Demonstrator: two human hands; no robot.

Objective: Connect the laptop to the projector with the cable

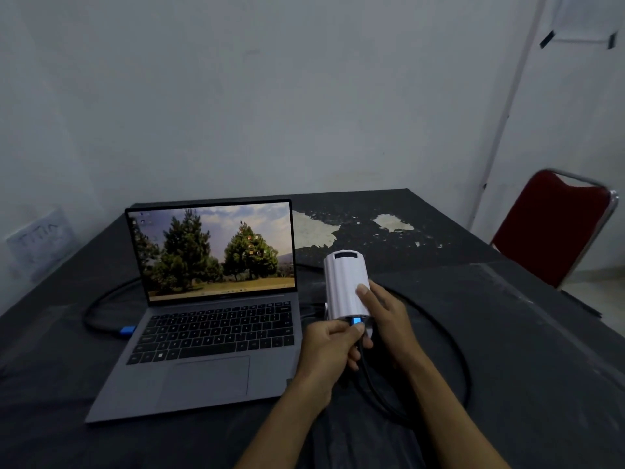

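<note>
A wide table covered in dark grey cloth (507, 350) filled the lower half of the view, its far surface scuffed with pale worn patches. A red padded chair with a chrome frame (554, 228) stood at the table's far right corner. On the left half of the table sat an open grey laptop (206, 333), its lit screen showing pine trees under a cloudy sky. Just right of the laptop lay a small white, rounded projector (345, 286), its long side pointing away from the person. A thick black cable (456, 333) looped in a broad arc around the projector's right side and back toward the person; its other blue-tipped plug (128, 330) lay loose on the cloth beside the laptop's left edge, apparently not inserted. The right hand (382, 313) rested on the projector's right side, thumb pressed on its top, steadying it. The left hand (333, 350) pinched the cable's near blue connector (356, 322) between thumb and fingers, right at the projector's near end.
</note>
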